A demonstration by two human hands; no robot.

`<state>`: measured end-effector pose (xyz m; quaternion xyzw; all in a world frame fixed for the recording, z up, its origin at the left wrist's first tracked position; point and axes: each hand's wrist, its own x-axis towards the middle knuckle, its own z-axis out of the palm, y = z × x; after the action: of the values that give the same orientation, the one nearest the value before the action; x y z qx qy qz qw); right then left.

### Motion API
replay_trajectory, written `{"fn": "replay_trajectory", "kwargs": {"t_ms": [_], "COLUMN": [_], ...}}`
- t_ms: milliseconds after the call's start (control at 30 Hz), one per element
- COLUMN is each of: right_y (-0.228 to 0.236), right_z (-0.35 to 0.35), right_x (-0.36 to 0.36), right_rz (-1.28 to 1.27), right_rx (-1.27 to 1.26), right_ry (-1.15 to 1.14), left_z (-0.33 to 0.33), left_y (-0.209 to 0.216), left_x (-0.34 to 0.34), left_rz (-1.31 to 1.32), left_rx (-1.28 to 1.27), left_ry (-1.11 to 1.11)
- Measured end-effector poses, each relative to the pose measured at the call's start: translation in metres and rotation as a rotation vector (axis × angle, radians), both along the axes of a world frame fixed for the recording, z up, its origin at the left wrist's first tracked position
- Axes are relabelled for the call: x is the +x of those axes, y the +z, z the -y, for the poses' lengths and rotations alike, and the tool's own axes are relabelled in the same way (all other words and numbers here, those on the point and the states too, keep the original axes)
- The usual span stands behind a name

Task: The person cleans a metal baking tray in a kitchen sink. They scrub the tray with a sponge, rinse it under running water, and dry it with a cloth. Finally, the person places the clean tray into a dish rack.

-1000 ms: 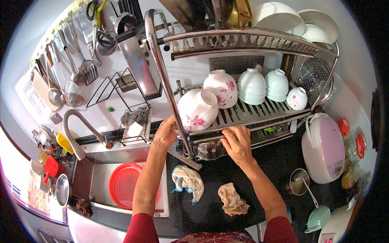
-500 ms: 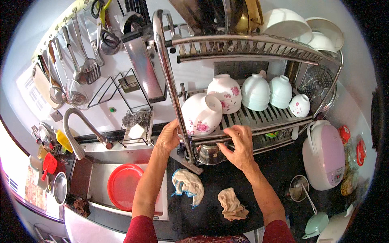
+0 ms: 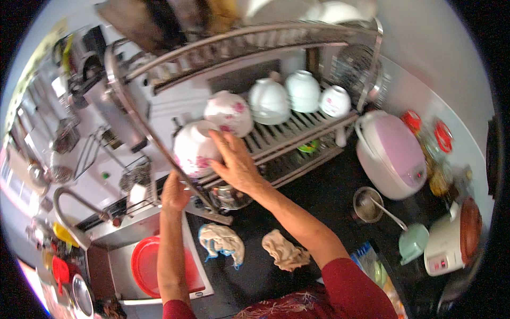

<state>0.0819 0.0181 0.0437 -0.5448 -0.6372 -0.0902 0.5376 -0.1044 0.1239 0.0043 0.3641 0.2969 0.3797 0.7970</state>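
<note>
A large white bowl with pink flowers (image 3: 190, 148) stands upside down at the left end of the dish rack's shelf (image 3: 276, 143). My right hand (image 3: 236, 162) grips its right side, fingers near the foot and thumb lower down by the rim. On the other side, my left hand (image 3: 175, 192) is up at the rack's left post, just below the bowl; its fingertips are hidden or blurred. Behind the large bowl sits another flowered bowl (image 3: 227, 112). Further right stand pale bowls (image 3: 269, 101), more pale bowls (image 3: 303, 91) and a small spotted bowl (image 3: 334, 101).
A red basin (image 3: 146, 266) lies in the sink (image 3: 119, 271) at left, near the curved faucet (image 3: 66, 212). Two crumpled cloths, one blue-edged (image 3: 222, 245) and one tan (image 3: 285, 251), lie on the black counter. A pink-lidded rice cooker (image 3: 392, 154) stands at right.
My right hand has come onto the large flowered bowl, from just in front of the shelf edge. The whole view has turned and shifted, so the rack appears further left.
</note>
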Motion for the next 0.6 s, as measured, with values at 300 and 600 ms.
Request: {"fn": "replay_trajectory", "kwargs": {"t_ms": [300, 600], "right_y": [-0.079, -0.184], "right_z": [0.142, 0.222], "right_x": [-0.005, -0.015], "right_rz": [0.157, 0.405], "right_rx": [-0.188, -0.462], "right_ry": [-0.115, -0.145], "left_z": [0.027, 0.145], "left_y": [-0.025, -0.079], "left_x": [-0.027, -0.018], "left_rz": [-0.037, -0.367], "left_rx": [-0.039, 0.283], "left_ry": [0.349, 0.213]}}
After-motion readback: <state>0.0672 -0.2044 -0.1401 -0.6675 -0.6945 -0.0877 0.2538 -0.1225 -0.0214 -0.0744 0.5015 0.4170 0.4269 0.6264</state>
